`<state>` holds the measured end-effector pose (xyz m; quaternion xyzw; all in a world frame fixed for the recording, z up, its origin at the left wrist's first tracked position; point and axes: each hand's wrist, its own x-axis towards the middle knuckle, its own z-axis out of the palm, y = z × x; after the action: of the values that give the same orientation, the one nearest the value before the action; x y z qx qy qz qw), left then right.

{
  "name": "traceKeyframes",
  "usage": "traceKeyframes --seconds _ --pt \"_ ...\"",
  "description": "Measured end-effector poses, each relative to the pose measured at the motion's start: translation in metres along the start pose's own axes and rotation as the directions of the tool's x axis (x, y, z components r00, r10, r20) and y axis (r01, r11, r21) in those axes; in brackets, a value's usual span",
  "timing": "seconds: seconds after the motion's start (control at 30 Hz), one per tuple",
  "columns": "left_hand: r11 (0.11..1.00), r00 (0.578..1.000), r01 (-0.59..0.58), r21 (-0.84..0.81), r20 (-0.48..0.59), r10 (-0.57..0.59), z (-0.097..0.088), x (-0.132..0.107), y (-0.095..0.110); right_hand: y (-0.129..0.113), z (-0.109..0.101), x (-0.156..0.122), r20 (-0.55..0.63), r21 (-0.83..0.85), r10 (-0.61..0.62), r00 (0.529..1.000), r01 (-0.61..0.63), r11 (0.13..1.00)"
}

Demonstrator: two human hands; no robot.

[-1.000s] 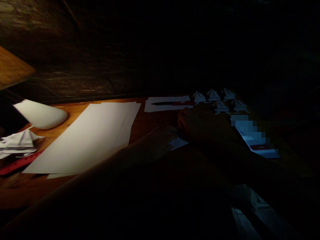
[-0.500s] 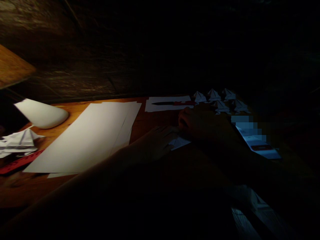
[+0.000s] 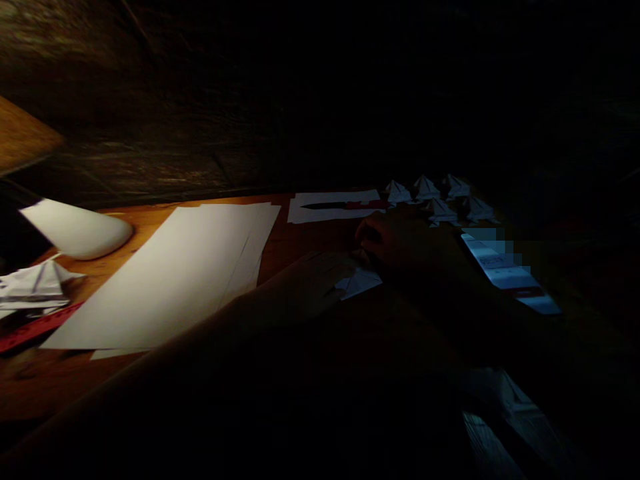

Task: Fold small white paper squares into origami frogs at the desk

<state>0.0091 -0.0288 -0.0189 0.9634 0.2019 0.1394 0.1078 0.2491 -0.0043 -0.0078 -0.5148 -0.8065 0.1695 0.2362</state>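
In the dim middle of the table lies a small folded white paper (image 3: 361, 283), partly covered by my hands. My left hand (image 3: 317, 277) rests flat on its left side, fingers stretched out and together. At the paper's far right edge, my right hand (image 3: 387, 239) is curled, its fingertips drawn in at the fold; deep shadow hides the exact grip. Beyond my right hand stand several folded paper figures (image 3: 441, 209). A knife (image 3: 345, 205) with a dark blade and red handle lies on small white sheets (image 3: 300, 217) behind my hands.
Large white sheets (image 3: 175, 280) lie to the left. Farther left are a white lamp-like object (image 3: 80, 230), another folded paper figure (image 3: 43, 283) and a red ruler-like strip (image 3: 40, 327). A lit phone (image 3: 505, 270) lies at the right. A dark wall (image 3: 175, 133) borders the table.
My right hand's fingers have loosened and lifted slightly at the paper's far edge, showing more of it. My left hand stays nearly in place. The view has shifted a little.
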Motion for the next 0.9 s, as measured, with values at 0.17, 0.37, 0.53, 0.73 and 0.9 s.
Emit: traceKeyframes --seconds 0.17,0.37,0.53,0.73,0.9 --pt "1.0 1.0 -0.014 -0.025 -0.016 0.013 -0.001 0.0 0.001 0.001 -0.001 0.0 0.028 -0.014 0.003 1.0 -0.003 1.0" --pt "1.0 1.0 -0.015 -0.019 -0.001 0.015 0.0 0.0 0.0 0.0 0.001 0.0 -0.002 0.023 0.008 1.0 -0.008 1.0" --pt "1.0 1.0 -0.004 -0.011 0.012 0.004 0.001 0.001 0.001 -0.001 0.002 0.003 -0.014 0.03 0.04 0.999 -0.04 0.999" --pt "1.0 1.0 -0.03 -0.009 -0.001 0.03 0.003 0.0 -0.003 -0.005 -0.005 0.004 0.061 -0.003 0.011 0.998 -0.011 1.0" --pt "0.999 0.999 -0.039 -0.022 -0.01 0.038 0.0 -0.001 -0.003 0.004 -0.012 0.0 0.109 -0.006 -0.132 0.985 0.133 0.991"
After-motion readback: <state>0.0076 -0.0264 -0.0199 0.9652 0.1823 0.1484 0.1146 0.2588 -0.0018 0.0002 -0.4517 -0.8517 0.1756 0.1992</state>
